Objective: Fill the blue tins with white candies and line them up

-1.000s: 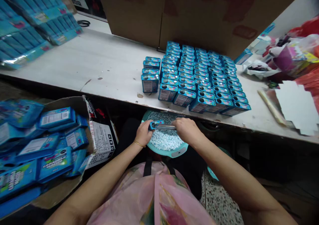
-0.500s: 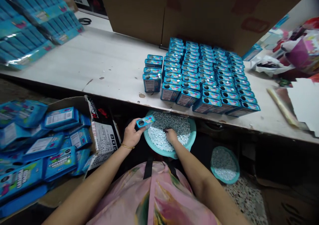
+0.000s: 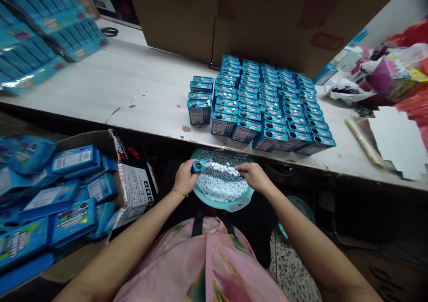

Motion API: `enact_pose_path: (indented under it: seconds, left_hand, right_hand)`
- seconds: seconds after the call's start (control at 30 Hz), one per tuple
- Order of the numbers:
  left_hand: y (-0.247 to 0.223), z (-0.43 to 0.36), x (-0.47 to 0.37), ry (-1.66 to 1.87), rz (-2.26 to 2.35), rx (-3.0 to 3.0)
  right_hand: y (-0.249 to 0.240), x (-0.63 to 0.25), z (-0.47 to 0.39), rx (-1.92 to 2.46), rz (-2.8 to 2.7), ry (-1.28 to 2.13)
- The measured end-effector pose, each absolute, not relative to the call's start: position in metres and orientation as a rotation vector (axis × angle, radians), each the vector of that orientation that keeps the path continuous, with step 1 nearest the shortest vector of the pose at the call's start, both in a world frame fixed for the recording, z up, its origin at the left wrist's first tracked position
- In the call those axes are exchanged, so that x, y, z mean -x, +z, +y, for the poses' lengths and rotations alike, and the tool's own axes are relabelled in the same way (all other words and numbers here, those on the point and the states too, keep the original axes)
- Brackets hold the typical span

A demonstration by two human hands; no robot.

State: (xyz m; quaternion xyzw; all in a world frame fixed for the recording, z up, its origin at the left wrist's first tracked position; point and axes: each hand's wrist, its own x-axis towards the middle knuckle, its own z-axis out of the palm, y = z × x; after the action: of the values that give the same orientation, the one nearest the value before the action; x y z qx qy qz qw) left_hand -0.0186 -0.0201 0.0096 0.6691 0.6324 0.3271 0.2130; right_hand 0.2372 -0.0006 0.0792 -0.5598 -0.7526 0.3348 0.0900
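My left hand [image 3: 185,177] is closed around a small blue box [image 3: 202,164], its round dark opening facing up, over the left part of a turquoise basin [image 3: 230,205]. White pellets [image 3: 220,188] fill the basin. To the right, my right hand [image 3: 253,175] is closed on a scoop heaped with white pellets [image 3: 224,169]; the scoop itself is mostly hidden under them. The heap's left end is beside the box top.
Rows of upright blue boxes [image 3: 246,130] stand on the white table [image 3: 143,97]. A carton [image 3: 133,173] of blue boxes lies at left. Wrapped packs [image 3: 67,30] are at back left, bags [image 3: 351,90] at right. A second basin [image 3: 301,206] sits lower right.
My right hand has risen out of the pellets and moved right, bringing up a heaped scoop. The box in my left hand has shifted slightly right. The camera view has shifted a little.
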Motion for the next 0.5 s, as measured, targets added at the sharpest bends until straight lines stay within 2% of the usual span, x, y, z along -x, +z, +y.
enact_pose_path:
  seconds: [0.13,0.27,0.5]
  left_hand:
    - [0.008,-0.023,0.005,0.848,1.678,-1.959]
    - [0.004,-0.025,0.000,0.838,1.653,-2.003]
    - [0.005,-0.026,0.000,0.865,1.623,-1.978]
  right_hand:
    - [0.118,-0.218,-0.002,1.802,-2.578,0.736]
    - [0.135,-0.202,-0.006,1.833,-2.818,0.476]
    - [0.157,-0.186,-0.012,1.848,-2.917,0.343]
